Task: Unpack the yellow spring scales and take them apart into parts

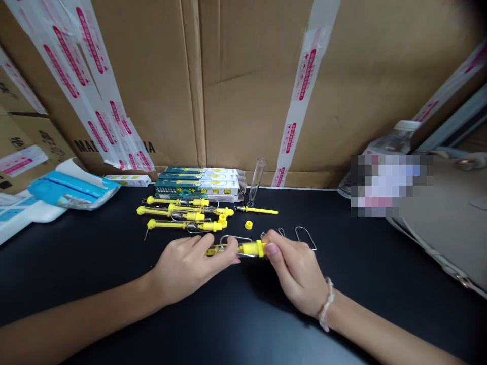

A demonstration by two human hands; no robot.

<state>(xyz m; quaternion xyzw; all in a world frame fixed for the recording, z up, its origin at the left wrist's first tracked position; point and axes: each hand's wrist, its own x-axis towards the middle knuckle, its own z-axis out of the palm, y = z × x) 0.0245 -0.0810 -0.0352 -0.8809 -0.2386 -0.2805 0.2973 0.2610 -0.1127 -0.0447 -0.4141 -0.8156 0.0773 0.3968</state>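
As you look down from the head camera, the carton stack (198, 185) gives you your bearings. On its near side, toward you and slightly right, the yellow-ended gauge (251, 249) lies level between your hands. Your left hand (192, 261) has thumb and forefinger wrapped round the clear barrel; your right hand (294, 268) has thumb and forefinger pinched on the yellow end. Whether that end is fully seated is hidden by your fingers.

To work that joint well, you would best steady the barrel with the left, line up the right with its axis, and press or turn gently, since the clear wall may crack under a sideways push. Mind the wire loop (236, 238) beside your left thumb; it could snag. Just right of the stack stands a clear tube (257, 182); nearer you than the stack sits a loose yellow cap (248, 224).
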